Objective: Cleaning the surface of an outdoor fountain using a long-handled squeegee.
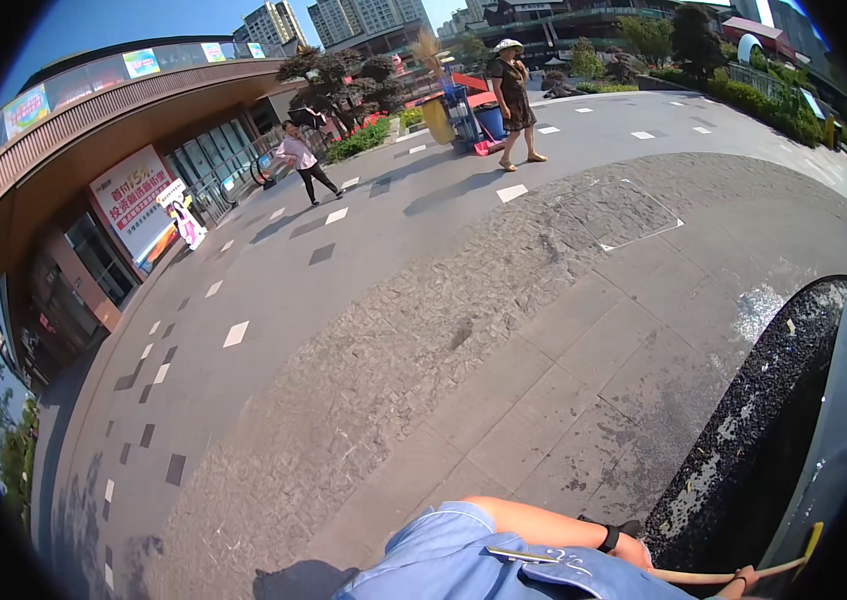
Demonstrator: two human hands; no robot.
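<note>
From the blue short-sleeved shirt [438, 555] my left arm reaches right, with a black band at the wrist. My left hand [630, 553] closes around one end of a pale, slim pole [682, 577]. Farther along it, my right hand [743, 579] also grips the pole, partly cut off by the lower edge of view. A narrow yellow head [812, 544] sits on the pole's far end, against the grey surface at right. Beyond my hands lies a curved bed of dark pebbles [738, 405], wet in places, with small yellowish bits on it. Deep shadow hides its inner side.
A smooth grey raised edge [832, 420] borders the pebble bed. Paving slabs [536, 390] with wet patches meet a rough stone band [333, 375]. Farther off, a person in a hat [515, 97] walks near a loaded cleaning cart [461, 116]; another person [303, 159] stands by an escalator [262, 169].
</note>
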